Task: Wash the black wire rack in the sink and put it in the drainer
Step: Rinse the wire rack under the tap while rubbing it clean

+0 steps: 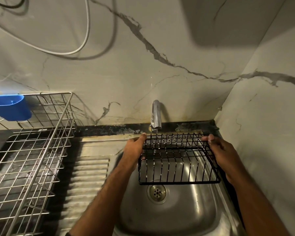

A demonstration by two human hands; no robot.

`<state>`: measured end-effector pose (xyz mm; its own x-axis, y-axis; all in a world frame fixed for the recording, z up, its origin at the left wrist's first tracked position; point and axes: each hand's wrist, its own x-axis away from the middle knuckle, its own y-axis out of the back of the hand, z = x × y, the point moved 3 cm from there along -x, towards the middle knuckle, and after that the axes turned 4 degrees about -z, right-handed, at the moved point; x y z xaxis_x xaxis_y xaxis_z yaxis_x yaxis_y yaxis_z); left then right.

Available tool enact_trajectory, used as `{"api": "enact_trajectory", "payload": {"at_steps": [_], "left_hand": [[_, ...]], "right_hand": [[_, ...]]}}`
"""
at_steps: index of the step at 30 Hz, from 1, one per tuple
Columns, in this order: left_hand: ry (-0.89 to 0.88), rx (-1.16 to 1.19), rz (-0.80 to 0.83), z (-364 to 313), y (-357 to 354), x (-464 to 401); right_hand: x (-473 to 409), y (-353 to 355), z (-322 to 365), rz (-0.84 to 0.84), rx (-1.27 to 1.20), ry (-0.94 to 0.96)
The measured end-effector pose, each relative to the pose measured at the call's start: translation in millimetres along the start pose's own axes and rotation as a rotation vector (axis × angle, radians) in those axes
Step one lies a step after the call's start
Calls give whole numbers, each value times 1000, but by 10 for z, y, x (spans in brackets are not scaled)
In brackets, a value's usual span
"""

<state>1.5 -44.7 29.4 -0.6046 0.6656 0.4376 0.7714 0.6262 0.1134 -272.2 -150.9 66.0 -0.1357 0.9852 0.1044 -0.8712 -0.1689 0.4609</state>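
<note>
The black wire rack [177, 160] hangs level over the steel sink [169, 218], just under the tap [156, 116]. A thin stream of water falls from the spout onto the rack's far left part. My left hand [134, 149] grips the rack's left end, thumb on the top wire. My right hand [223, 154] grips its right end. The silver wire drainer [29, 160] stands on the counter to the left of the sink, with nothing in it that I can see.
A blue plastic cup [10, 107] hangs on the drainer's far left rim. A ribbed steel draining board [85, 181] lies between drainer and sink bowl. Marble walls close in behind and to the right. The drain [157, 192] sits open in the bowl's middle.
</note>
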Motion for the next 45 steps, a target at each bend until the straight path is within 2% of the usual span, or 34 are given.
{"api": "enact_trajectory", "payload": {"at_steps": [29,45], "left_hand": [[-89,15,-25,-22,6,62],[-235,-50,-51,-40,62,47]], "right_hand": [[3,-25,-11,-34,-22,131],[18,-96,-90,0,-19,219]]}}
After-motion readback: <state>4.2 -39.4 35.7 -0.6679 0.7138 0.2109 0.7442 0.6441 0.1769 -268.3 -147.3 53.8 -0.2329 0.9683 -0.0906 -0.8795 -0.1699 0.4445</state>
